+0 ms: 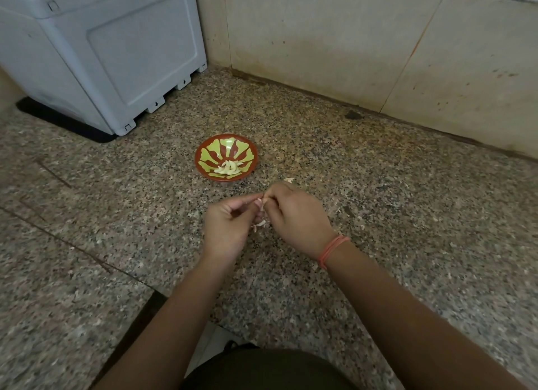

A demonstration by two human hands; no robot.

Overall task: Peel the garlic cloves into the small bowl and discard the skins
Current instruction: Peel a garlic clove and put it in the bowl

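Just short of the small bowl (210,154), above the speckled granite table (378,186), the two hands meet. The left hand (225,229) and right hand (295,215) both pinch one garlic clove (259,204) with curled fingertips, and loose skin (260,224) hangs beneath. Peeled cloves (228,169) lie in the red-and-green bowl. A grey appliance (102,55) stands at the far left.

Both bare forearms reach forward and converge. The left hand (228,226) has its fingers curled inward, thumb and forefinger pinching a garlic clove (260,205). The right hand (294,215), back upward, pinches the same clove from the opposite side, fingertips touching the left's.
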